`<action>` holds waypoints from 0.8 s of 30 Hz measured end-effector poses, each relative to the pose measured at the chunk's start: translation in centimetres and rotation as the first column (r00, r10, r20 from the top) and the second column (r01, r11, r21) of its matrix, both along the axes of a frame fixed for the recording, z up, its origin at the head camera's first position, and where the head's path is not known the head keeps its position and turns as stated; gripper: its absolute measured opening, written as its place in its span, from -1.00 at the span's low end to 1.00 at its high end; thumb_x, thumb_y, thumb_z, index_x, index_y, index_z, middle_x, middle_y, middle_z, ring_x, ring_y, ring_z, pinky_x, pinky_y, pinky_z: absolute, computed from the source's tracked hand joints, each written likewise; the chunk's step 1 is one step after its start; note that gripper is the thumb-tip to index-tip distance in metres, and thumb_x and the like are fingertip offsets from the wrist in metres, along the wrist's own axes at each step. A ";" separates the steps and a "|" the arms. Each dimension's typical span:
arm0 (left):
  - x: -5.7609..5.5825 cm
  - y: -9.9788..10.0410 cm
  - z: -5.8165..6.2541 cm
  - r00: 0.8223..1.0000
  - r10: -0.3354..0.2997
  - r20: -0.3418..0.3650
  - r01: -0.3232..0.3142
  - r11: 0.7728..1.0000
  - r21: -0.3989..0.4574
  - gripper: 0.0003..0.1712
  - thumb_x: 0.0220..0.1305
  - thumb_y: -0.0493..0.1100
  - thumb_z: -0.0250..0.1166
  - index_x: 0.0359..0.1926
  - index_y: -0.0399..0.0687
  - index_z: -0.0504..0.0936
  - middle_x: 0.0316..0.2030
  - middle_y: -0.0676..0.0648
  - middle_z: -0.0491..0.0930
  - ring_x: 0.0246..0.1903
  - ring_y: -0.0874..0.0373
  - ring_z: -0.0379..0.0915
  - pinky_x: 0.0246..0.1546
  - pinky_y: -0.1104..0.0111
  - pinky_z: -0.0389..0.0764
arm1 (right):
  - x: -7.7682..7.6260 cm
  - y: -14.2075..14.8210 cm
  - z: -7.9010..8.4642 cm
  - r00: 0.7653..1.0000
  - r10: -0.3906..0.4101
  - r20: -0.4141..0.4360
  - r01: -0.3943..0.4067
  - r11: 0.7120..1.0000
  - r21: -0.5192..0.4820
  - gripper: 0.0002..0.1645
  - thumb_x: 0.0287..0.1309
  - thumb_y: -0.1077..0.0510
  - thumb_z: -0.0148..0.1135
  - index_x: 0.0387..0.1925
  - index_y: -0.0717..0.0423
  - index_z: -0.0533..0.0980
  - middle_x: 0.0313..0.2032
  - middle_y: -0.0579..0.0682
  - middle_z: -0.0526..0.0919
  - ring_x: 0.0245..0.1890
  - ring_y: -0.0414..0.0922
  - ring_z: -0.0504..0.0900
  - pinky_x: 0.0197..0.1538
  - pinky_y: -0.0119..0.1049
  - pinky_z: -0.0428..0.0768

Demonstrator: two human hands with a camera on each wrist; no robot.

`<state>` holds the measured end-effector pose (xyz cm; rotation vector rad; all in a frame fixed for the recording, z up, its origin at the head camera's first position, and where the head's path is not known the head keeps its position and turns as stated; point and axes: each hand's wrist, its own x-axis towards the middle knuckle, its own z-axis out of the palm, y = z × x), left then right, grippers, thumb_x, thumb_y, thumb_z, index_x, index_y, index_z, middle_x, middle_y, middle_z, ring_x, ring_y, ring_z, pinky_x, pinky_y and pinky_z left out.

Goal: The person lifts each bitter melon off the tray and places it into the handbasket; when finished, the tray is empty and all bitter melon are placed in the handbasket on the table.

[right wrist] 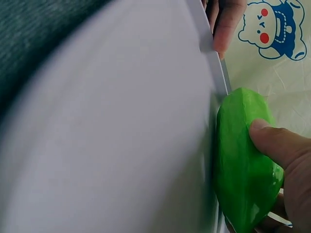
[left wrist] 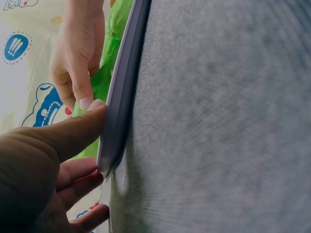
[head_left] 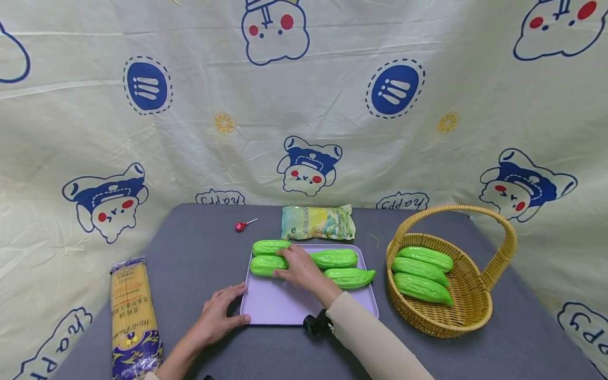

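Note:
A lavender tray (head_left: pixel 275 311) carries green bitter melons, two at its left and two at its right. My right hand (head_left: pixel 304 269) grips the nearer left bitter melon (head_left: pixel 262 266), which lies on the tray behind another bitter melon's (head_left: pixel 269 247) front side. In the right wrist view, the thumb presses on top of the held bitter melon (right wrist: pixel 245 160), with other fingers partly hidden beyond it. My left hand (head_left: pixel 220 314) touches the tray's left edge near the front corner, thumb and fingers spread along the rim, as the left wrist view also shows.
Right of the tray stands a wicker basket (head_left: pixel 467 295) with a tall handle and three bitter melons (head_left: pixel 423 289) inside. A green-yellow packet (head_left: pixel 318 222) lies behind the tray, a red lollipop (head_left: pixel 241 226) at the back left. At the left lies a noodle package (head_left: pixel 135 316).

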<state>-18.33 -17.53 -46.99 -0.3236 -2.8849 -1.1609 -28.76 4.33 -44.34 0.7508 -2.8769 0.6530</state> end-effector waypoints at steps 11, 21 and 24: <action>0.0 0.0 0.1 1.000 0.004 0.023 -0.004 1.000 0.003 -0.24 -0.04 0.02 0.45 0.21 -0.10 0.47 0.28 -0.10 0.40 0.30 -0.19 0.17 0.16 -0.19 0.10 | 0.3 0.1 -0.2 1.000 0.012 -0.010 -0.012 1.000 -0.006 -0.37 -0.02 -0.10 0.38 0.06 0.11 0.51 -0.06 0.06 0.55 -0.01 -0.01 0.51 0.07 -0.14 0.48; 0.0 0.1 -0.1 1.000 0.004 -0.016 -0.004 1.000 0.003 -0.25 -0.04 0.01 0.45 0.20 -0.12 0.48 0.27 -0.11 0.42 0.29 -0.19 0.19 0.17 -0.18 0.11 | 1.1 0.7 0.6 0.999 0.021 -0.029 -0.022 0.999 -0.029 -0.35 -0.03 -0.11 0.38 0.09 0.07 0.50 -0.07 0.03 0.55 -0.02 -0.02 0.51 0.06 -0.15 0.49; 0.0 0.1 0.0 1.000 0.004 -0.014 -0.004 1.000 0.004 -0.25 -0.04 0.01 0.45 0.20 -0.12 0.48 0.27 -0.11 0.42 0.29 -0.19 0.18 0.17 -0.19 0.11 | 1.5 1.1 1.1 0.999 0.026 -0.039 -0.028 0.999 -0.036 -0.34 -0.04 -0.12 0.38 0.09 0.08 0.50 -0.07 0.04 0.55 -0.02 -0.02 0.51 0.05 -0.14 0.49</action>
